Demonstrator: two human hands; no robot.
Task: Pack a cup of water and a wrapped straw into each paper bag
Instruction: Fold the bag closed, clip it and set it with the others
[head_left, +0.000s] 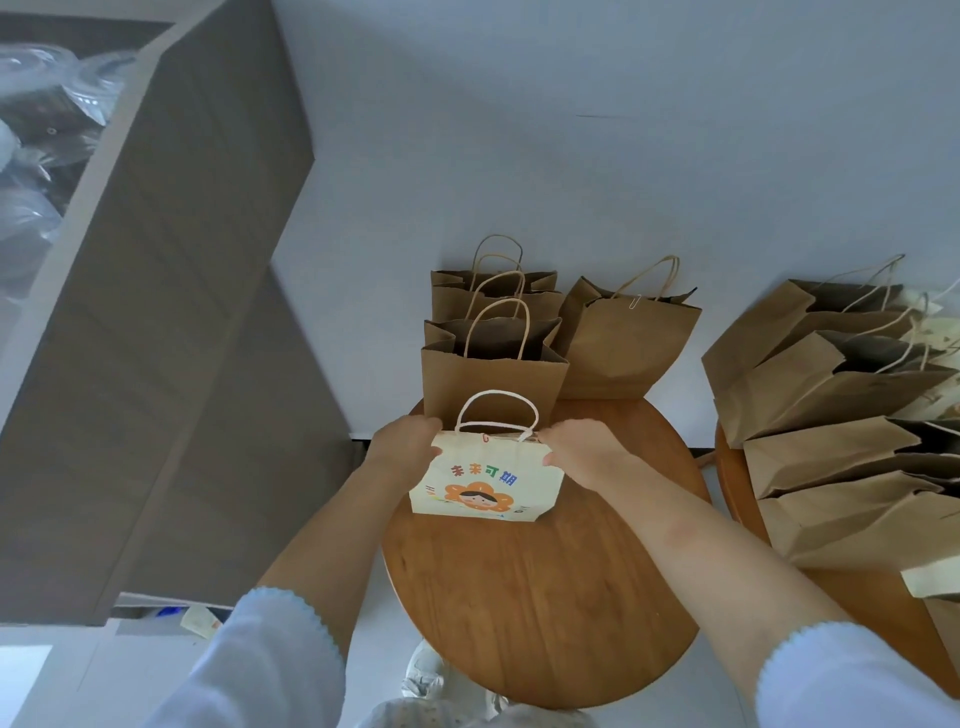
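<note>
Soft, even daylight, moderately dim, bluish cast on wall. No glare. Round wooden table (540, 597) below me sharp enough, grain visible; faint shadows behind brown bags (493, 374) at its far edge. Wide-angle bending strong left of table: grey cabinet (171, 332) splays, edges smeared, my sleeves (270, 670) soft.

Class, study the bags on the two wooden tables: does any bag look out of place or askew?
Yes. The brown bags on the right table lean over in an overlapping row, not upright. The cream printed bag, gripped by the left hand and right hand, is the odd colour among them.
</note>
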